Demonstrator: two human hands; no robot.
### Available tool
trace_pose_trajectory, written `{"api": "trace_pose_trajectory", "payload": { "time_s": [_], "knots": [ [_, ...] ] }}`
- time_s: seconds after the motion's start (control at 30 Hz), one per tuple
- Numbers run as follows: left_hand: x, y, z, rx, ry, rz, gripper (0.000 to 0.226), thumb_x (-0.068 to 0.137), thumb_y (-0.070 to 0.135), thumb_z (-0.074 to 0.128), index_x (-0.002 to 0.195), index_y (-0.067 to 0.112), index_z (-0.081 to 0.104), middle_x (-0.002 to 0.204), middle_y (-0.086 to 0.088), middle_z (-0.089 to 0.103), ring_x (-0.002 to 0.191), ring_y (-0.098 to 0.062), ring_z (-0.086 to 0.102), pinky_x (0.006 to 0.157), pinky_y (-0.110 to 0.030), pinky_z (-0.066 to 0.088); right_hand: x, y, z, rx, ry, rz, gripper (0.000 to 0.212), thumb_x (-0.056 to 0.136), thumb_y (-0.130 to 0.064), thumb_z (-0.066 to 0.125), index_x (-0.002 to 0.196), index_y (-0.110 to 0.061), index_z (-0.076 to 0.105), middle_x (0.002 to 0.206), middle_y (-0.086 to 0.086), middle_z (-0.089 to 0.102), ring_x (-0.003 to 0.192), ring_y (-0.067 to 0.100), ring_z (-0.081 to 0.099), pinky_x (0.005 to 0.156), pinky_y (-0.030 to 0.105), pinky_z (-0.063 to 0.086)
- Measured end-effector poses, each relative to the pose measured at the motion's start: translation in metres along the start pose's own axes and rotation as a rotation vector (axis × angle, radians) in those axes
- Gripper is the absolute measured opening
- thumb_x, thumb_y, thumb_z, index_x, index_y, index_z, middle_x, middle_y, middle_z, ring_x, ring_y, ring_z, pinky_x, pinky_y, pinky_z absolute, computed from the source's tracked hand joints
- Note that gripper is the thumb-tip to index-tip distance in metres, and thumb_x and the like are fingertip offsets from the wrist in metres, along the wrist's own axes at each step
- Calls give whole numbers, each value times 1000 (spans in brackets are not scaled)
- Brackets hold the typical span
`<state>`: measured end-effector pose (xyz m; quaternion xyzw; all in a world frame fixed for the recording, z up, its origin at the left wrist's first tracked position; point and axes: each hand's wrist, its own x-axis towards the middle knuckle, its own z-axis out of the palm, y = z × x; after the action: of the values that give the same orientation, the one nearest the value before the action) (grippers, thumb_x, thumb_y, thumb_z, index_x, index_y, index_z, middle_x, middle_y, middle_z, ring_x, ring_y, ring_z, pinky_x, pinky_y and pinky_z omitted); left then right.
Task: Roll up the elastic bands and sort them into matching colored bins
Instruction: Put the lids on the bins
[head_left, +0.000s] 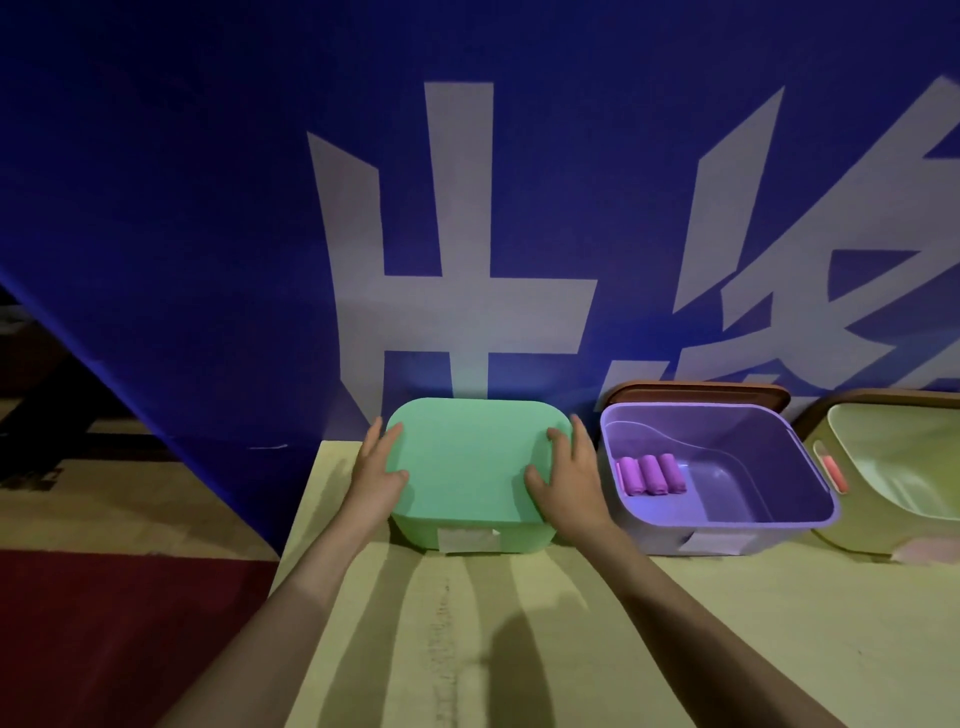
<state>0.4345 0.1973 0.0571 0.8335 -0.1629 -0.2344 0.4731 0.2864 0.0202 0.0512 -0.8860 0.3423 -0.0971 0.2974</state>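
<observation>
So the green bin (415, 535) sits dead centre of the frame with its green lid (467, 457) on. Both hands are laid on that lid. The left hand (376, 470) is on the lid's left edge and the right hand (569, 473) is on its right edge, thumbs lying on top. The fingers (384, 436) look pretty straight and spread, resting flat rather than clamped round anything.

The rolled bands (652, 474) are three purple ones, side by side against the left wall inside the purple bin (727, 522). That bin is open and sits just right of the green one. The gap between the two bins is tight, and the right hand pretty much fills it. A brown lid (696, 389) leans up behind the purple bin, against the blue banner (208, 208). At the far right of the frame there's a yellow-green bin (893, 452), cut off by the frame edge, with a pink clip (834, 475) on its near-left side. It sits close to the purple bin.

All three bins are pushed back toward the banner, so the room is in front of them. The tabletop (519, 623) is a wide bare stretch across the lower middle and lower right, crossed only by the forearms and their shadows. On the left the tabletop edge runs diagonally just beside the green bin, so there's little margin there. Past that edge is red floor (104, 623) in the lower left.
</observation>
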Motion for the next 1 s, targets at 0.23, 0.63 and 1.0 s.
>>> {"api": "trace_pose_trajectory", "payload": {
  "time_s": [0.23,0.63,1.0],
  "knots": [
    [-1,17,41,800,-67,201,54,104,37,22,153,27,4,160,6,-11,146,-13,-16,116,-39,-17,8,-14,10,-391,-197,-47,69,96,-61,13,153,-28,-8,160,-2,-17,146,23,-20,117,53,1],
    [2,-2,32,1000,-9,187,67,95,62,3,152,29,-6,160,7,-15,146,-14,-19,116,-43,-16,10,-33,23,-397,-239,-64,70,97,-60,12,152,-23,-10,159,3,-18,145,24,-21,116,53,-1],
    [5,70,80,571,-2,211,46,94,8,46,140,7,40,153,-9,31,142,-23,27,116,-29,16,27,-15,-42,96,-247,-141,47,97,-28,51,140,-8,45,151,10,35,139,24,32,109,25,22]
  ]
}}
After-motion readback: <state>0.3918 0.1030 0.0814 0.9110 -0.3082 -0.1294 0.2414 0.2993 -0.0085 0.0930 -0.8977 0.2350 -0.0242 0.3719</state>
